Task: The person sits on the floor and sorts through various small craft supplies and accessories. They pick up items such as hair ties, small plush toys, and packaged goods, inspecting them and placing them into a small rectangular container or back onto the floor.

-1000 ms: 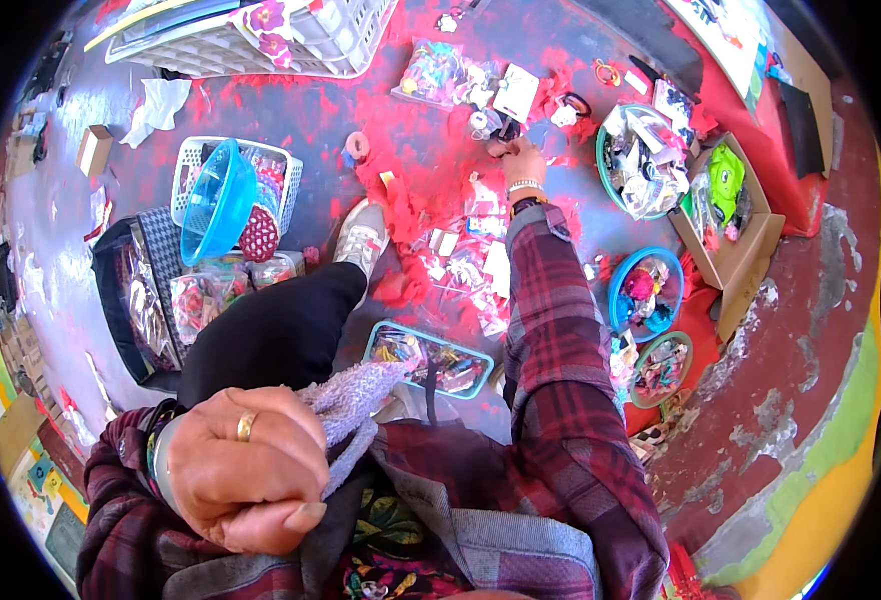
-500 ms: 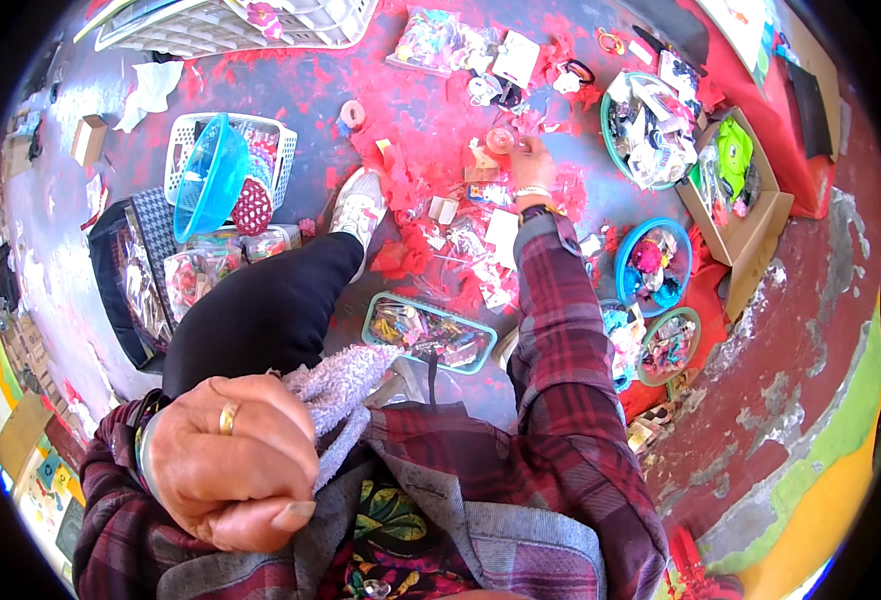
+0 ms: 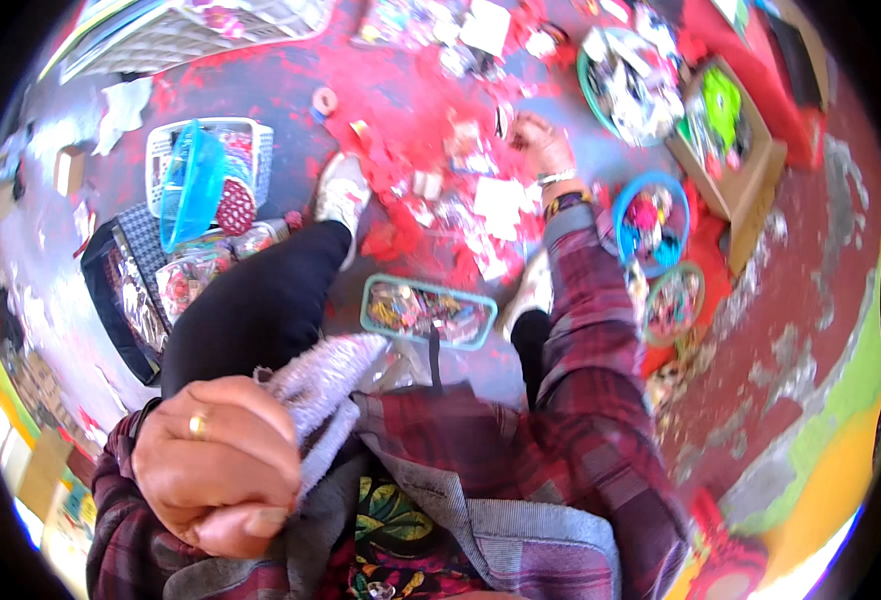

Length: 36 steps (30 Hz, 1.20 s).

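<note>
In the lower left, my left hand point(image 3: 218, 465) is closed in a fist, with a fuzzy lavender cloth point(image 3: 325, 370) bunched at it. My right hand point(image 3: 543, 148) reaches far out over the floor, blurred, its fingers pinched on a small roll of tape point(image 3: 503, 120) that stands on edge. White paper sheets point(image 3: 500, 205) and small packets lie beneath that hand, among crumpled red scraps point(image 3: 392, 238). Close to my feet sits a rectangular green-rimmed basket point(image 3: 430, 312) full of small mixed items.
A blue basin point(image 3: 192, 185) leans in a white basket point(image 3: 260, 160) at left, behind a black bag point(image 3: 110, 290). To the right stand a round tub of white packets point(image 3: 628, 88), a blue tub point(image 3: 652, 222) and an open cardboard box point(image 3: 730, 190). Another tape roll point(image 3: 324, 100) lies farther off.
My right hand has lifted the tape roll, turning it from flat to edge-on, and moved slightly right. The head view has shifted, and my right shoe now shows. My left hand keeps its fist.
</note>
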Available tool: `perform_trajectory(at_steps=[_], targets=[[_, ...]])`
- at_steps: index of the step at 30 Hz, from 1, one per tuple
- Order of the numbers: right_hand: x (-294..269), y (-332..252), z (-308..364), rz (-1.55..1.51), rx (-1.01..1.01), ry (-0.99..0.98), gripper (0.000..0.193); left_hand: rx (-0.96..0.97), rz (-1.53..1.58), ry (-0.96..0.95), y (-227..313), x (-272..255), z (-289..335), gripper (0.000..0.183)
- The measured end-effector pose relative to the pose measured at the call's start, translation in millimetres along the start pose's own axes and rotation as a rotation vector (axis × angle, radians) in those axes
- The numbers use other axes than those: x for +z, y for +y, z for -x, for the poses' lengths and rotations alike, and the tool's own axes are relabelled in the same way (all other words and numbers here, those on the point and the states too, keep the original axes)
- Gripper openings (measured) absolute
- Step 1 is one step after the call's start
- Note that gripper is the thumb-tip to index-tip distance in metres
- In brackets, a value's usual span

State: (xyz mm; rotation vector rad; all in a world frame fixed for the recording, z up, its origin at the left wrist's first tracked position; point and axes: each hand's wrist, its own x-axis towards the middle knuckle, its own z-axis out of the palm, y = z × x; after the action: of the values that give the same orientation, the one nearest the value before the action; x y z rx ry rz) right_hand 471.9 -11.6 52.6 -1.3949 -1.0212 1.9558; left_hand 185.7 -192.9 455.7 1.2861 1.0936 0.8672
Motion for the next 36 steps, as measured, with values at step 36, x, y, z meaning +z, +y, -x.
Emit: perform_trajectory(at_steps=[36], targets=[[-288,-6,165,1.248,-0.047,0.903,0.022,0.098,-0.258,0.005,-4,65,-19,0.014]])
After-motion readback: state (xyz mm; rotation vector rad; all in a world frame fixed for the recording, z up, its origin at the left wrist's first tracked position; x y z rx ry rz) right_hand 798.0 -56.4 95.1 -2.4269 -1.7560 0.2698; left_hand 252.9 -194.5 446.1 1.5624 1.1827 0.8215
